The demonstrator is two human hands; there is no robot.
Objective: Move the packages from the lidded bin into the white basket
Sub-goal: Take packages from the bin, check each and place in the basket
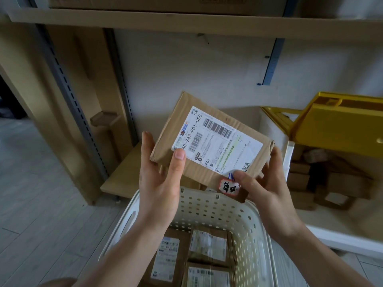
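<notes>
A flat cardboard package (209, 141) with a white shipping label is held tilted above the far rim of the white perforated basket (209, 206). My left hand (159, 179) grips its left edge, thumb on the label. My right hand (263, 183) grips the lower right corner, thumb next to a small red-edged tag (229, 187). Three labelled packages (207, 257) lie in the basket's bottom. To the right, the white bin (290, 156) stands with its yellow lid (335, 123) raised, several brown boxes (323, 183) inside.
Wooden shelving on grey slotted uprights (70, 96) rises at the left and behind. A shelf board (186, 19) spans overhead. A low wooden shelf (124, 175) sits behind the basket. Pale plank floor (41, 204) lies at the left.
</notes>
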